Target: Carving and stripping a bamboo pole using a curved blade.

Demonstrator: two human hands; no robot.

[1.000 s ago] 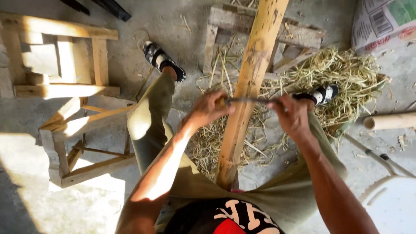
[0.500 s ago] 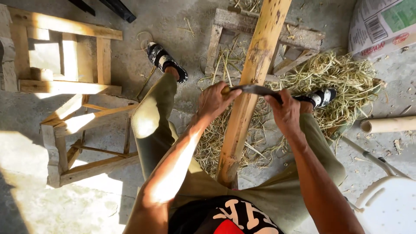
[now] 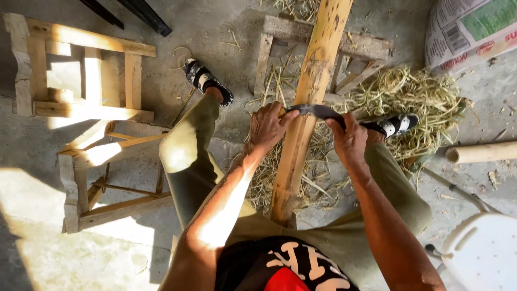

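Both hands, left [image 3: 269,126] and right [image 3: 350,141], clamped on blade [image 3: 318,111] lying crosswise over pole [image 3: 307,113] running away between knees.

wooden frames [image 3: 81,108] | straw pile [image 3: 409,102] | printed sack [image 3: 474,32] | white plastic chair [image 3: 479,253]

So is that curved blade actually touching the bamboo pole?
Touching. The head view shows the curved blade lying straight across the bamboo pole, no gap visible, with the left hand and right hand gripping its two ends.
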